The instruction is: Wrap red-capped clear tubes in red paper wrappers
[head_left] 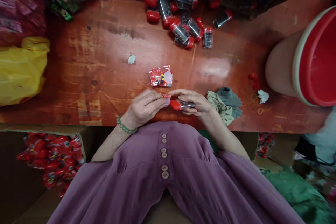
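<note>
Above the front edge of the reddish-brown wooden bench, my left fingertips pinched a thin, glossy red-and-pink packet, probably to stop it slipping. My right hand closed its fingers round a clear, cylindrical plastic tube, its smooth red end facing inward, seemingly for access. Flat, shiny red packets lay stacked just beyond, within easy reach.

A reddish-brown wooden table with scuffed, worn patches fills much of the view, pale light glinting off its surface right of centre. Below its near edge, a cardboard box sits toward the left corner, another box toward the right.
</note>
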